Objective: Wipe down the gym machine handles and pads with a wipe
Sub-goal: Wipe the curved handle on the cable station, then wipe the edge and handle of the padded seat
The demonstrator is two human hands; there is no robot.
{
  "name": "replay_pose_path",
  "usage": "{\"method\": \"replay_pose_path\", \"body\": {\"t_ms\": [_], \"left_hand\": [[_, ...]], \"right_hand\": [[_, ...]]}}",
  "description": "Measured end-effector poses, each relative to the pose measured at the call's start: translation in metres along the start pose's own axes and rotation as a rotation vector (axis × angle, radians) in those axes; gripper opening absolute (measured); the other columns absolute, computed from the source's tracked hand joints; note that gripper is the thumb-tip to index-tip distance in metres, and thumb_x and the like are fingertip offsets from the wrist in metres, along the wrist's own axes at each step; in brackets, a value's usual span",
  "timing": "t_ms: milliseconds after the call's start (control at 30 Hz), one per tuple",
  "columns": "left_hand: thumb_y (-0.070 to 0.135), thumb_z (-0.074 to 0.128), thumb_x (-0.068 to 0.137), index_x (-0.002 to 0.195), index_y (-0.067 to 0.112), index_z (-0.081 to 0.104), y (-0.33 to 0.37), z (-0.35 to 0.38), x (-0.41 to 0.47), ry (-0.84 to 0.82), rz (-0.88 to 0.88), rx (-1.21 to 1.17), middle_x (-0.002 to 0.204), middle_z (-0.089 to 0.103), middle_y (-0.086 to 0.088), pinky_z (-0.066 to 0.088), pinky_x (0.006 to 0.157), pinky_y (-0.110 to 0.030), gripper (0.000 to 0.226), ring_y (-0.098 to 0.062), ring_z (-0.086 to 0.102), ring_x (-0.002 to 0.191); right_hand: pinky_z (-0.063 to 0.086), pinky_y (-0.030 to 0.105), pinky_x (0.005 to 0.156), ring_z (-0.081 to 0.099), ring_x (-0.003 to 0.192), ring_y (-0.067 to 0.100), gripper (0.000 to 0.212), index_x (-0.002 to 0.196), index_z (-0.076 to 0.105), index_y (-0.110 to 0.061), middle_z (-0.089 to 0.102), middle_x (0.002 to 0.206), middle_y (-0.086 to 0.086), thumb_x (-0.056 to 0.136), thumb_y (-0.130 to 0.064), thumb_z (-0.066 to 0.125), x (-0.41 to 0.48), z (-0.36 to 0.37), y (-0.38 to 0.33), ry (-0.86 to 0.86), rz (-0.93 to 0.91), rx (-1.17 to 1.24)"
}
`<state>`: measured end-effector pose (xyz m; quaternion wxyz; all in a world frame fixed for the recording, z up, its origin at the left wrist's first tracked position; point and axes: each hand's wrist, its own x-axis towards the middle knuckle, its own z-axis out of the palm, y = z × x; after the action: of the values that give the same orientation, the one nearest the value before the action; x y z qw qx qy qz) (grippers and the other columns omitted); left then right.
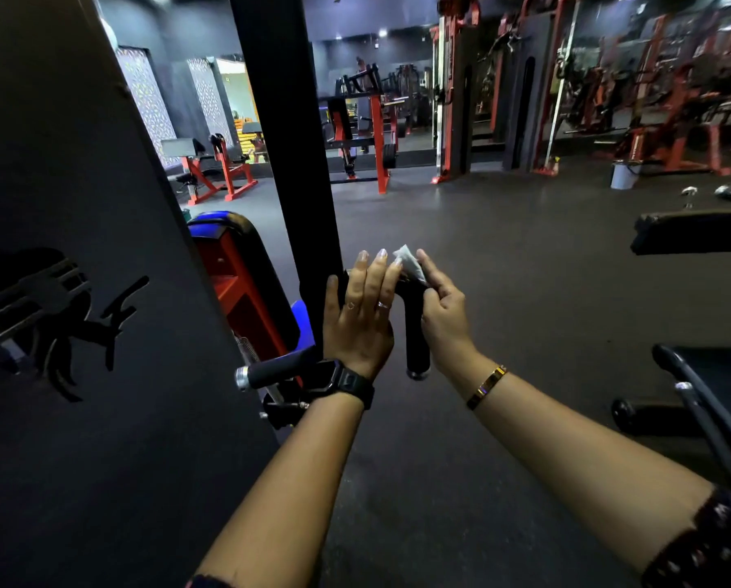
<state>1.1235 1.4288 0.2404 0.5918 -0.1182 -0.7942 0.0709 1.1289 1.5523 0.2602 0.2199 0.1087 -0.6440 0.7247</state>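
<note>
Rubbing the handle's (416,337) top, wipe (408,261) pinched in right hand (442,311), left hand (357,316) straight-fingered beside it — next, probably down its length.

pale grey plastic bucket (622,175) on dark rubber floor (503,248); red steel-framed machines (376,133) behind; black padded bench (694,235) at right edge

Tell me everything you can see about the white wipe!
The wipe is small, white and crumpled, like thin tissue or cloth. The right hand pinches it, so only a bunched corner shows, poking up above the fingers. It sits at the top bend of the black handle, seemingly pressed on it. The left hand has straight fingertips beside it.
</note>
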Motion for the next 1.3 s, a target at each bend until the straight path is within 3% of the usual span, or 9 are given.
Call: {"method": "replay_pose_path", "body": {"t_ms": [133,333,433,633,733,867,1033,1200,1300], "left_hand": [[0.007,0.046,0.081,0.148,0.021,0.031,0.009,-0.003,0.000,-0.042,-0.048,-0.005,0.155,0.026,0.001,-0.005,0.120,-0.047,0.070,-0.021,0.023,0.144],[-0.001,0.036,0.082,0.154,0.022,0.010,0.011,-0.002,-0.005,-0.088,-0.047,0.040,0.162,-0.015,-0.001,-0.013,0.118,-0.045,0.080,-0.017,-0.015,0.148],[0.000,0.040,0.081,0.153,0.023,0.014,0.010,-0.003,-0.005,-0.126,-0.039,0.024,0.160,0.008,0.000,-0.013,0.118,-0.044,0.081,-0.016,-0.016,0.148],[0.000,0.044,0.077,0.151,0.022,0.019,0.009,-0.005,-0.004,-0.130,-0.045,-0.003,0.157,0.018,0.001,-0.013,0.119,-0.043,0.081,-0.015,-0.016,0.148],[0.003,0.047,0.076,0.151,0.021,0.025,0.012,-0.009,-0.003,-0.141,-0.060,-0.028,0.158,0.022,-0.001,-0.012,0.119,-0.043,0.080,-0.015,-0.013,0.149],[0.013,0.037,0.070,0.147,0.013,0.040,0.027,-0.020,0.008,-0.171,-0.201,-0.185,0.155,0.033,-0.010,-0.015,0.118,-0.042,0.077,-0.013,-0.011,0.148],[0.014,0.036,0.069,0.146,0.007,0.040,0.063,-0.033,0.028,-0.297,-0.067,-0.512,0.154,0.034,-0.015,-0.004,0.120,-0.036,0.078,-0.024,0.024,0.145],[0.011,0.046,0.091,0.150,0.011,0.031,0.107,-0.035,0.051,-0.708,-0.117,-0.941,0.159,0.024,-0.007,0.019,0.120,-0.036,0.061,-0.018,0.010,0.150],[0.019,0.051,0.095,0.145,0.015,0.042,0.138,-0.032,0.057,-0.948,-0.355,-1.226,0.147,0.046,-0.008,0.034,0.108,-0.030,0.051,-0.019,0.036,0.140]], "right_hand": [[0.034,0.017,0.108,0.046,0.125,0.006,0.055,0.135,0.051,-0.009,0.052,0.133,-0.003,0.086,0.013,0.036,-0.026,-0.009,0.036,0.093,0.003,-0.169],[0.045,0.034,0.103,0.056,0.116,0.014,0.039,0.128,0.061,-0.015,0.061,0.120,-0.005,0.094,-0.001,0.045,-0.056,-0.020,0.082,0.099,0.509,-0.130],[0.054,0.028,0.076,0.062,0.086,0.019,0.023,0.103,0.073,-0.008,0.071,0.092,0.002,0.089,-0.003,0.055,-0.054,-0.023,0.081,0.037,0.688,0.056],[0.060,0.035,0.063,0.069,0.064,0.032,0.046,0.096,0.057,0.015,0.068,0.079,0.023,0.071,0.013,0.018,-0.052,-0.036,0.061,0.070,1.028,0.410],[0.059,0.033,0.055,0.070,0.065,0.033,0.065,0.110,0.056,0.011,0.067,0.089,0.026,0.055,0.007,0.022,-0.042,-0.052,0.060,0.073,1.052,0.325],[0.058,0.035,0.062,0.070,0.060,0.030,0.054,0.094,0.059,0.011,0.069,0.074,0.024,0.055,0.008,0.022,-0.025,-0.078,0.031,0.116,0.989,0.376],[0.059,0.033,0.070,0.072,0.074,0.028,0.061,0.113,0.060,0.006,0.071,0.093,0.022,0.062,0.006,0.026,-0.005,-0.107,-0.008,0.104,0.855,0.453],[0.060,0.034,0.065,0.071,0.067,0.025,0.036,0.112,0.058,0.006,0.070,0.085,0.020,0.086,0.006,0.033,-0.017,-0.147,-0.027,0.133,0.808,0.457],[0.060,0.034,0.068,0.071,0.075,0.026,0.039,0.126,0.053,0.006,0.065,0.105,0.023,0.087,0.007,0.045,-0.033,-0.178,-0.027,0.142,0.768,0.412]]}}
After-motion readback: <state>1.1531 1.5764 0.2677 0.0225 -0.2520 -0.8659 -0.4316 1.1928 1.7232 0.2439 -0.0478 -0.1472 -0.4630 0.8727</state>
